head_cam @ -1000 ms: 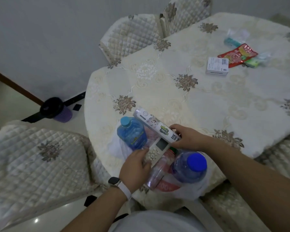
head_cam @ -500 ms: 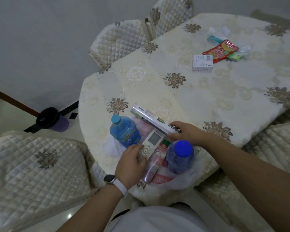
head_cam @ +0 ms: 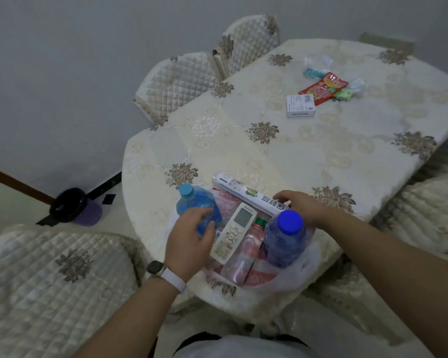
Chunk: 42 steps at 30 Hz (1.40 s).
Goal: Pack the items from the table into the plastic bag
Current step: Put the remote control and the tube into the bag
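Observation:
A clear plastic bag with red print lies open at the table's near edge. In it are a white remote control, a pink bottle with a red lid and a bottle with a dark blue cap. A long white box lies across the bag's far side. My right hand grips its right end. A blue bottle with a light blue cap stands at the bag's left. My left hand curls its fingers and thumb round that bottle's lower part.
At the table's far right lie a small white box, a red snack packet, a green item and a teal tube. Quilted chairs stand at the far side, left and right. A black and purple bin sits on the floor.
My left hand has let go of the remote and moved left onto the blue bottle. My right hand has stayed on the long white box's end.

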Tool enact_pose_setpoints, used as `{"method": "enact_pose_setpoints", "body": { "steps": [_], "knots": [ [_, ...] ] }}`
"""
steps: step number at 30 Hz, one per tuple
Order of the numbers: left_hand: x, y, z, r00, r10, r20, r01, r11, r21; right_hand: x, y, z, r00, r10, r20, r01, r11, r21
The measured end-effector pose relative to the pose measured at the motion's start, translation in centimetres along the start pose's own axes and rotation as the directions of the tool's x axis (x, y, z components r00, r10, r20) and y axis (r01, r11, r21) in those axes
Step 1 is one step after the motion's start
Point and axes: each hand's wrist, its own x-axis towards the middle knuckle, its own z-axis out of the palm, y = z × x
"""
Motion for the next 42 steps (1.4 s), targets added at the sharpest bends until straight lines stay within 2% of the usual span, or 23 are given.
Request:
{"method": "enact_pose_setpoints", "body": {
  "steps": [4,6,8,10,13,16,18,20,21,23,25,28,30,32,34,37,39,42],
  "knots": [
    [4.3,-2.1,-4.8,0.978,-0.031,-0.209,0.025,0.999,-0.034,-0.3,0.2,0.4,1.0,0.008,-0.014,-0.007,0.999,0.053],
    [6.9,-4.2,-6.4,0.969,-0.122,-0.213,0.108,0.991,-0.075,-0.3,0.2,0.2,1.0,0.022,-0.006,-0.021,0.997,0.068],
    [10.1,-6.6,-6.5,0.965,-0.24,-0.103,0.229,0.967,-0.108,0.1,0.3,0.0,0.998,0.058,-0.01,-0.057,0.995,0.082],
    [13.0,-8.5,-5.4,0.944,-0.322,0.066,0.328,0.937,-0.121,0.2,0.5,-0.1,0.996,0.089,-0.021,-0.087,0.994,0.071],
    [16.7,-11.0,-2.2,0.887,-0.277,0.369,0.304,0.952,-0.018,0.2,0.4,-0.3,0.992,0.121,-0.026,-0.12,0.992,0.039],
    [19.2,-12.3,1.3,0.761,-0.208,0.615,0.213,0.975,0.066,0.2,0.3,-0.4,0.981,0.192,-0.013,-0.191,0.98,0.049],
    [20.4,-12.3,3.1,0.636,-0.164,0.754,0.115,0.986,0.118,0.2,0.1,-0.5,0.976,0.218,-0.015,-0.216,0.974,0.069],
    [20.9,-12.0,4.5,0.499,-0.139,0.856,0.023,0.989,0.148,0.1,0.0,-0.3,0.973,0.232,-0.017,-0.23,0.971,0.06],
    [21.0,-11.9,5.2,0.467,-0.125,0.875,-0.009,0.989,0.146,0.0,0.0,-0.2,0.971,0.239,-0.017,-0.238,0.97,0.055],
    [21.0,-12.0,6.3,0.502,-0.088,0.86,-0.041,0.991,0.126,-0.2,-0.1,0.0,0.966,0.259,-0.013,-0.257,0.963,0.086],
    [21.2,-12.2,7.2,0.608,-0.059,0.791,-0.014,0.996,0.085,-0.4,0.2,0.3,0.964,0.267,-0.015,-0.262,0.954,0.146],
    [21.4,-11.3,7.4,0.778,-0.087,0.622,0.169,0.983,-0.075,-0.4,0.2,0.2,0.967,0.254,0.004,-0.251,0.952,0.172],
    [21.5,-9.7,6.9,0.835,-0.146,0.531,0.303,0.926,-0.223,-0.1,0.3,0.0,0.97,0.242,0.031,-0.244,0.953,0.178],
    [21.7,-8.5,6.2,0.844,-0.14,0.518,0.344,0.882,-0.323,0.4,-0.2,-0.1,0.97,0.235,0.056,-0.241,0.955,0.175],
    [21.5,-7.4,5.1,0.828,-0.072,0.556,0.316,0.879,-0.356,0.9,-0.5,0.0,0.975,0.218,0.031,-0.221,0.963,0.153],
    [20.9,-6.6,3.6,0.778,0.021,0.628,0.24,0.914,-0.328,1.5,-0.7,0.0,0.977,0.209,-0.044,-0.198,0.964,0.175],
    [20.3,-6.2,2.6,0.769,0.034,0.639,0.213,0.928,-0.305,2.1,-1.1,0.2,0.979,0.185,-0.084,-0.166,0.967,0.191],
    [19.5,-6.0,1.4,0.751,-0.005,0.66,0.263,0.919,-0.293,3.1,-1.6,0.9,0.969,0.165,-0.185,-0.133,0.976,0.174]
  ]
}}
